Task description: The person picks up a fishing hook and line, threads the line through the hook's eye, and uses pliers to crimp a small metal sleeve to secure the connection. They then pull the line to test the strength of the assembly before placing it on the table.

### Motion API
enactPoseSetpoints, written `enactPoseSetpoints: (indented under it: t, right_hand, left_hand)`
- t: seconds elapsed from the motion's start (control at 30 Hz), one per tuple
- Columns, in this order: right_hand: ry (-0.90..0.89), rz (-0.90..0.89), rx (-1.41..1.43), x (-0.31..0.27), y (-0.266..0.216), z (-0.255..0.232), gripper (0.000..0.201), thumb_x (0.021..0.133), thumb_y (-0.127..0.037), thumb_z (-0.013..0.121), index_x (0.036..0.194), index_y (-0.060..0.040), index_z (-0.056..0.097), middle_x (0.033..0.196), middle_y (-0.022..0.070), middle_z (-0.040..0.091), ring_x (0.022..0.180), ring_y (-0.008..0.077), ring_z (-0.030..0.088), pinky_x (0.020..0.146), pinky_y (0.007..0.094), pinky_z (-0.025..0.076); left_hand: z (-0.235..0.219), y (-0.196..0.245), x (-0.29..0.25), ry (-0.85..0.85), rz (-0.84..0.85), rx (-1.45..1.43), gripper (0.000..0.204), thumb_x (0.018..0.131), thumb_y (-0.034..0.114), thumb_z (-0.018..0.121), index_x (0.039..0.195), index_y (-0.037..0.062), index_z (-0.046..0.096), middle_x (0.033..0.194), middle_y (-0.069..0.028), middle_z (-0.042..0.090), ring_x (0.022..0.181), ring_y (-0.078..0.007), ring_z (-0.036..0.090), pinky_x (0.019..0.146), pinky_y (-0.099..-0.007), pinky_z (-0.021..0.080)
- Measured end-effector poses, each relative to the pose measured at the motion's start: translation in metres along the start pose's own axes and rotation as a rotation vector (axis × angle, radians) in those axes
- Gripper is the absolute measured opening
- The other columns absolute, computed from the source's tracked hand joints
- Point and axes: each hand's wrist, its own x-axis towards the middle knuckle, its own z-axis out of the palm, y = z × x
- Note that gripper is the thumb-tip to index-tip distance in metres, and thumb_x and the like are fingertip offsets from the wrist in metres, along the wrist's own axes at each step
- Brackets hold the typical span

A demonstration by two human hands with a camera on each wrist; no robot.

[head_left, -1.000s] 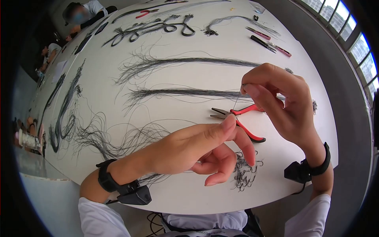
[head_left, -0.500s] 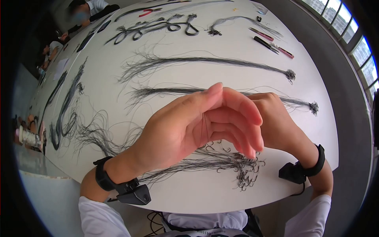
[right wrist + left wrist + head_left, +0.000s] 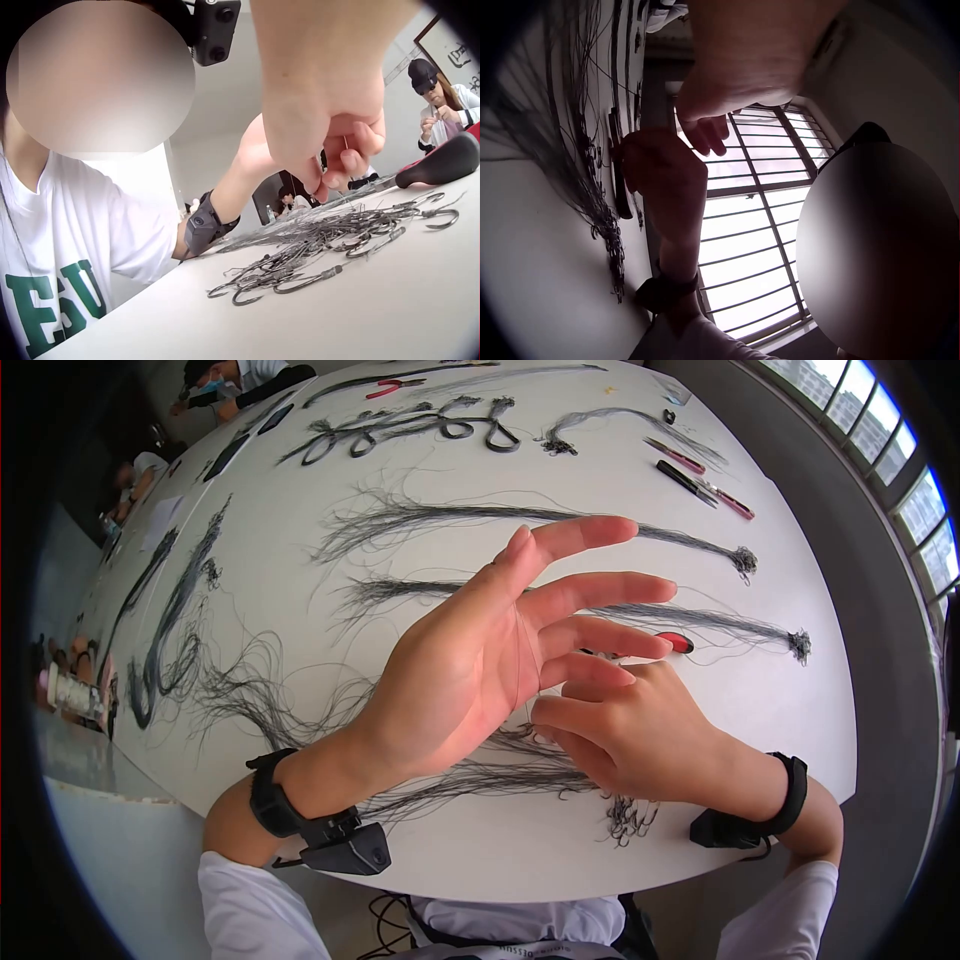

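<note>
Over the table's near middle in the head view, the left hand (image 3: 470, 660) is raised palm-up with its fingers spread and a thin line (image 3: 518, 660) crossing its palm. Just right of and below that palm, the right hand (image 3: 650, 740) has curled fingers and pinches the line; the fingertips are partly hidden. A pile of hooks (image 3: 630, 822) lies below the right hand, with dark strands (image 3: 450, 785) running left from it. Of the pliers, mainly one red handle (image 3: 676, 643) shows behind the hands. The right wrist view shows the hooks (image 3: 330, 240) close under the right hand (image 3: 322, 97).
Two long strand bundles (image 3: 430, 512) (image 3: 730, 621) lie beyond the hands. Looped bundles (image 3: 400, 430), black-handled pliers (image 3: 685, 482) and pink-handled tools (image 3: 672, 455) are farther back. Loose strands (image 3: 255, 690) spread at the left. Other people (image 3: 240, 380) sit at the far left.
From its raised place at the right, the right hand has come down and left beside the left palm. The left hand's fingers, curved half a second ago, have spread apart.
</note>
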Motion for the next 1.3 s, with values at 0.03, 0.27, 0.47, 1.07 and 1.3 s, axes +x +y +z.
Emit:
enactPoseSetpoints:
  t: [0.03, 0.27, 0.47, 1.07, 1.3]
  right_hand:
    - [-0.018, 0.010, -0.012, 0.000, -0.002, -0.002, 0.009, 0.067, -0.005, 0.061, 0.073, -0.0074, 0.055, 0.055, 0.0040, 0.051, 0.047, 0.0234, 0.053, 0.041, 0.0352, 0.038]
    - [-0.014, -0.003, -0.002, 0.000, -0.010, -0.008, 0.009, 0.070, -0.005, 0.060, 0.071, -0.0067, 0.051, 0.053, 0.0034, 0.050, 0.043, 0.0219, 0.051, 0.039, 0.0341, 0.035]
    - [0.164, 0.029, -0.002, 0.002, -0.014, -0.025, 0.010, 0.071, -0.004, 0.061, 0.077, -0.0064, 0.053, 0.055, 0.0035, 0.053, 0.041, 0.0202, 0.050, 0.036, 0.0311, 0.033]
    - [0.123, 0.066, -0.161, -0.001, 0.004, -0.049, 0.010, 0.072, -0.002, 0.065, 0.079, -0.0064, 0.060, 0.062, 0.0047, 0.056, 0.049, 0.0196, 0.054, 0.044, 0.0292, 0.039]
    - [0.181, -0.015, -0.227, -0.002, 0.013, -0.044, 0.018, 0.066, -0.003, 0.067, 0.077, -0.0117, 0.056, 0.056, -0.0004, 0.046, 0.042, 0.0165, 0.047, 0.037, 0.0289, 0.033]
  left_hand:
    - [-0.001, 0.000, 0.000, -0.009, 0.001, 0.007, 0.056, 0.097, 0.043, 0.018, 0.135, 0.0043, 0.032, 0.131, -0.0213, 0.043, 0.111, -0.0282, 0.052, 0.093, -0.0378, 0.042]
    - [-0.007, -0.008, 0.000, 0.101, -0.016, 0.246, 0.045, 0.099, 0.029, 0.023, 0.121, -0.0031, 0.045, 0.124, -0.0198, 0.050, 0.110, -0.0261, 0.053, 0.090, -0.0358, 0.043]
    - [-0.008, -0.007, -0.003, 0.117, -0.165, 0.547, 0.037, 0.099, 0.024, 0.031, 0.111, -0.0041, 0.052, 0.109, -0.0120, 0.057, 0.103, -0.0167, 0.055, 0.087, -0.0304, 0.044]
    - [-0.002, 0.002, -0.006, 0.151, -0.481, 0.405, 0.033, 0.095, 0.026, 0.037, 0.084, 0.0000, 0.054, 0.060, -0.0005, 0.046, 0.049, -0.0049, 0.037, 0.043, -0.0181, 0.025]
    - [0.000, 0.000, -0.006, 0.170, -0.363, 0.460, 0.018, 0.090, 0.013, 0.043, 0.086, -0.0004, 0.053, 0.055, 0.0043, 0.040, 0.045, -0.0024, 0.030, 0.041, -0.0188, 0.020]
